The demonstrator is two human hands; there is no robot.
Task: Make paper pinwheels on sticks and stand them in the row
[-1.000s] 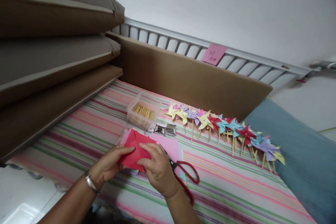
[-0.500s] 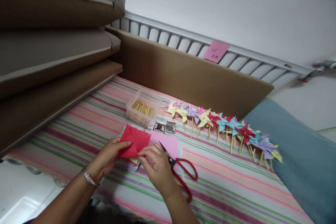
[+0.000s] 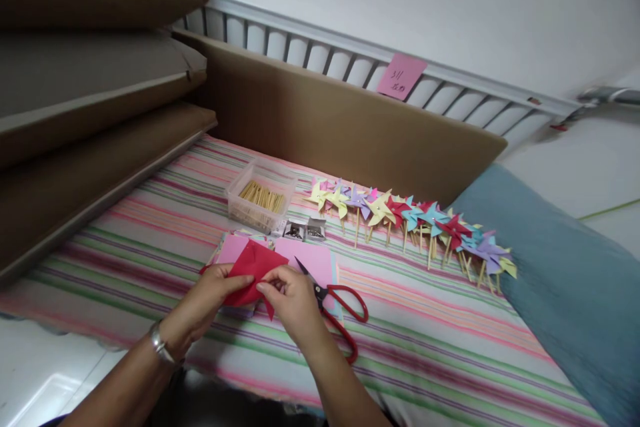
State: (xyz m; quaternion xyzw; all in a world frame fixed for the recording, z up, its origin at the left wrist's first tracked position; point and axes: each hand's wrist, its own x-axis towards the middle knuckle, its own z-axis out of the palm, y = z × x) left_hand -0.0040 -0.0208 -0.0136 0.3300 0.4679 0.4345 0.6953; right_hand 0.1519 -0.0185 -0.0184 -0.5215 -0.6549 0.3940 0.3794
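Note:
A sheet of red paper [image 3: 257, 261] with cut flaps is held up between my hands. My left hand [image 3: 210, 297] grips its left side, thumb on top. At its lower right part, the fingers of my right hand [image 3: 290, 297] pinch the paper; one red flap points down beneath. Under it lie pink paper sheets [image 3: 313, 259] in piles. Open-bladed scissors [image 3: 325, 292] with red handles rest on the sheets and cloth, just right of my right hand.
Behind the papers stand a clear plastic box [image 3: 250, 213] of short wooden sticks and two small boxes [image 3: 305, 229] of dark bits. Finished paper pinwheels [image 3: 400, 210] line the right. Stacked cushions [image 3: 100, 80] rise at left; a brown board [image 3: 340, 127] closes the back.
My right fingers have moved inward on the red paper, and a flap now hangs at its lower edge. The paper has turned slightly. The whole view has shifted a little.

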